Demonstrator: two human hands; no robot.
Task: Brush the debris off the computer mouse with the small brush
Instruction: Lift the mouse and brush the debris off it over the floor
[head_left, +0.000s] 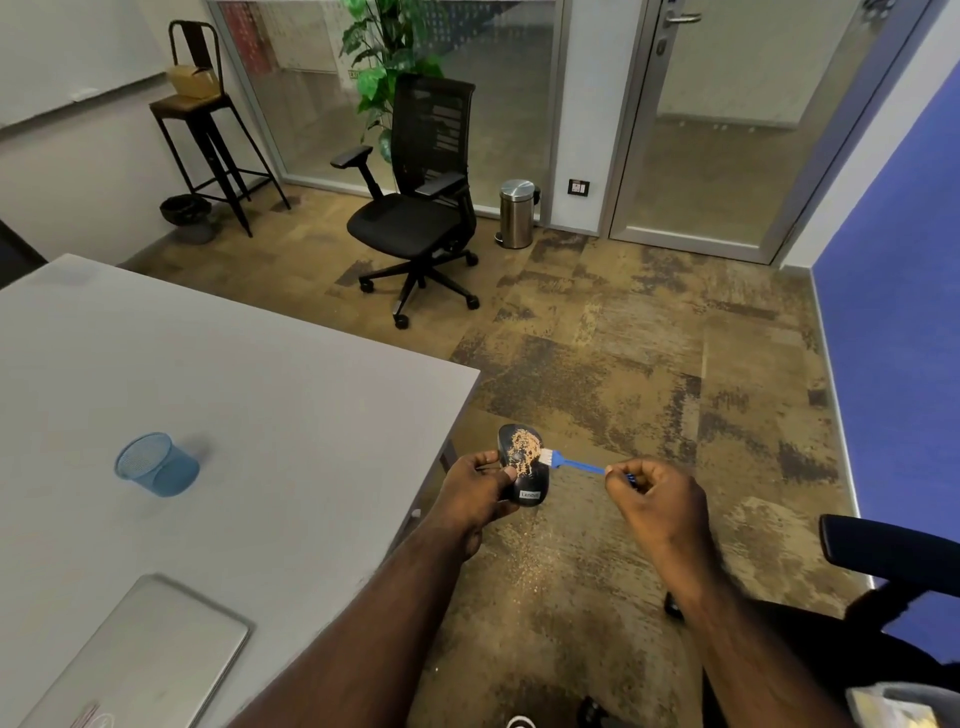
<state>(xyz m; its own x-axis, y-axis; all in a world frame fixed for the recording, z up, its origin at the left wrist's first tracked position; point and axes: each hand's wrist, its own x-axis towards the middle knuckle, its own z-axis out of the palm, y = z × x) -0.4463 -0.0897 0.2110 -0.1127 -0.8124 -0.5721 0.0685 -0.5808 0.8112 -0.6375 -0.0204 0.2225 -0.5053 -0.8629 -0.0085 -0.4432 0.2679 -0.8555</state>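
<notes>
My left hand (480, 491) grips a black computer mouse (524, 488) from its left side and holds it in the air, just off the table's right edge and above the carpet. Tan crumbs of debris (525, 447) cover the mouse's upper half. My right hand (657, 499) is closed on the handle end of a small blue brush (576, 464). The brush's white bristles touch the right side of the mouse next to the debris. A scatter of the same tan crumbs (527, 561) lies on the carpet below the mouse.
A grey table (234, 395) fills the left, bearing a blue mesh cup (156, 465) and a closed silver laptop (140, 654). A black office chair (421, 208), a steel bin (517, 213) and a tall stool (208, 130) stand beyond. A dark chair armrest (883, 551) is at my right.
</notes>
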